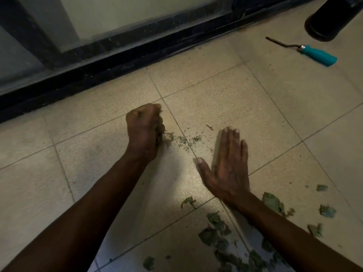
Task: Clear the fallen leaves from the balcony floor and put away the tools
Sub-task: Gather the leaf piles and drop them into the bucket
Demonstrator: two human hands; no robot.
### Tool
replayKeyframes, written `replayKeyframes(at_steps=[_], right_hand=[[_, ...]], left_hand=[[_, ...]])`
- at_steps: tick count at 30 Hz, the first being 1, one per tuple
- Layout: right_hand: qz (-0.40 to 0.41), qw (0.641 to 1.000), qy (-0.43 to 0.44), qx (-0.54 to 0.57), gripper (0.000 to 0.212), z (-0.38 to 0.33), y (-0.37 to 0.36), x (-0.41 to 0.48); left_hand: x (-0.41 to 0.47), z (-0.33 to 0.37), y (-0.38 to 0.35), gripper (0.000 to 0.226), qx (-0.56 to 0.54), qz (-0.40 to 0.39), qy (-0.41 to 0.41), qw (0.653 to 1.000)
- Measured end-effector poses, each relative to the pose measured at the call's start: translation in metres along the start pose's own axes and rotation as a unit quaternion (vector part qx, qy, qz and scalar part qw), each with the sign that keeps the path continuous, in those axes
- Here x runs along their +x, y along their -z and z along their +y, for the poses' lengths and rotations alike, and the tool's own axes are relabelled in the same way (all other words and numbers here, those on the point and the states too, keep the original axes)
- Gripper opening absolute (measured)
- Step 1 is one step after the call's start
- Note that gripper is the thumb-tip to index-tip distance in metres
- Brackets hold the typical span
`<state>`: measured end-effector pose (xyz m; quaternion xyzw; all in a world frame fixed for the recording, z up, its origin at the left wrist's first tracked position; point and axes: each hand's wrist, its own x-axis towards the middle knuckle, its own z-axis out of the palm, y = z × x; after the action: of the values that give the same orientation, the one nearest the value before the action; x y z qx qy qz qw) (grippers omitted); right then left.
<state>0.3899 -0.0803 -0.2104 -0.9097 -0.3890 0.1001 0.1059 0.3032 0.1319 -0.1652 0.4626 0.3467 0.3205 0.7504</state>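
On the middle tiles of the tiled floor [255,99], leaf fragments [184,141] lie scattered along a grout line, between the two hands. Left hand [144,127]: fingers curled into a fist around a clump of the same fragments, green bits showing at its lower side. Right hand [225,163]: fingers straight and together, thumb spread, palm down, low over the tile just beside the scatter; whether it presses the tile cannot be told. Larger leaves [214,234] lie toward the floor's near edge and near right corner, around the right forearm.

Handling, as judged: the material looks dry, very light, soft and brittle. It will likely crumble under a squeeze, so fine bits are best herded with a flat palm and scooped, while larger leaves can be pinched at any edge.

Hand tool [318,54], with teal handle and thin bent metal shank, lies toward the far right corner, well apart from both hands; the handle is the natural hold. Black cylindrical object [330,18] sits beyond it. Dark door sill [117,61] bounds the far edge. No brand, label or writing is legible.
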Motion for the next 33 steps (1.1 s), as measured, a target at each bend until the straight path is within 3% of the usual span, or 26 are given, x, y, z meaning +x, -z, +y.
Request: replayKeyframes(at_steps=[2,5,9,11,12,13,16,18,22,28,31,33], right_hand=[[-0.026,0.999,0.034,-0.032,0.109,-0.016,-0.003,0.007],[-0.053,0.994,0.092,-0.038,0.114,-0.053,-0.011,0.034],[-0.089,0.958,0.268,-0.055,0.104,-0.088,-0.026,0.053],[-0.080,0.927,0.366,-0.017,0.091,-0.087,-0.025,0.049],[-0.063,0.925,0.375,0.012,0.088,-0.083,-0.022,0.043],[-0.046,0.936,0.347,0.037,0.089,-0.078,-0.019,0.035],[-0.044,0.988,0.145,0.030,0.105,-0.064,-0.010,-0.003],[-0.081,0.993,0.088,-0.011,0.111,-0.053,-0.007,-0.038],[-0.093,0.982,0.143,-0.077,0.110,-0.051,-0.015,-0.059],[-0.063,0.984,0.162,-0.035,0.098,-0.126,-0.037,0.044],[-0.082,0.955,0.271,0.092,0.086,-0.141,-0.036,0.064],[-0.092,0.934,0.284,0.197,0.075,-0.127,-0.021,0.057]], left_hand=[[-0.002,0.007,0.013,0.041,-0.141,0.036,0.081,0.986],[-0.005,0.016,0.028,0.045,-0.271,0.069,0.139,0.950],[-0.012,0.028,0.044,0.045,-0.330,0.101,0.151,0.926],[-0.016,0.030,0.054,0.045,-0.340,0.113,0.150,0.921],[-0.017,0.031,0.060,0.045,-0.343,0.120,0.150,0.919],[-0.018,0.031,0.065,0.044,-0.345,0.128,0.148,0.918],[-0.020,0.032,0.082,0.035,-0.346,0.153,0.142,0.915],[-0.025,0.033,0.093,0.031,-0.344,0.165,0.137,0.914],[-0.032,0.031,0.109,0.031,-0.348,0.171,0.144,0.911],[-0.039,0.023,0.106,0.032,-0.372,0.157,0.159,0.901],[-0.040,0.022,0.103,0.032,-0.379,0.152,0.165,0.898],[-0.041,0.022,0.104,0.033,-0.386,0.153,0.162,0.895]])
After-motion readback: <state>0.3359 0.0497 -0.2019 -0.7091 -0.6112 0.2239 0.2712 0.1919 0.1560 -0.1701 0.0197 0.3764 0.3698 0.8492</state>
